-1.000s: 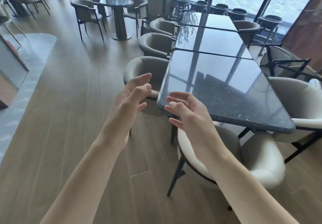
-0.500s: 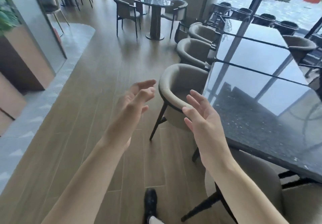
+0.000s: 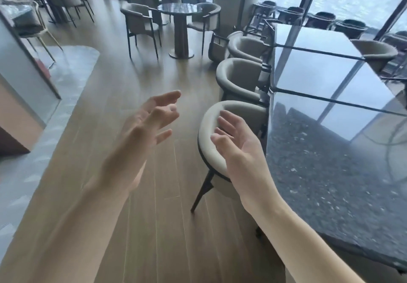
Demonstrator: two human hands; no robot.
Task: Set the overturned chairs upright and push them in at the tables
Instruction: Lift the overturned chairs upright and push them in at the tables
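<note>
A long dark glossy table [image 3: 330,150] runs along the right. Three beige round-backed chairs stand upright, tucked against its left side: the nearest chair [image 3: 209,128], a second chair [image 3: 237,77] behind it and a third chair [image 3: 246,44] farther back. My left hand [image 3: 149,124] is open in the air over the wooden floor, left of the nearest chair. My right hand [image 3: 235,141] is open, palm up, just in front of that chair's curved back; whether it touches the chair I cannot tell. Neither hand holds anything.
A small round table [image 3: 178,9] with chairs [image 3: 138,20] around it stands at the back centre, next to a pillar [image 3: 231,0]. More chairs line the window side. A counter wall [image 3: 22,80] and a grey carpet edge lie to the left. Wooden floor [image 3: 123,84] stretches ahead.
The view has swung left and moved forward along the table's left side. The end chair under the table has dropped out of sight. Both hands stay open and raised.
</note>
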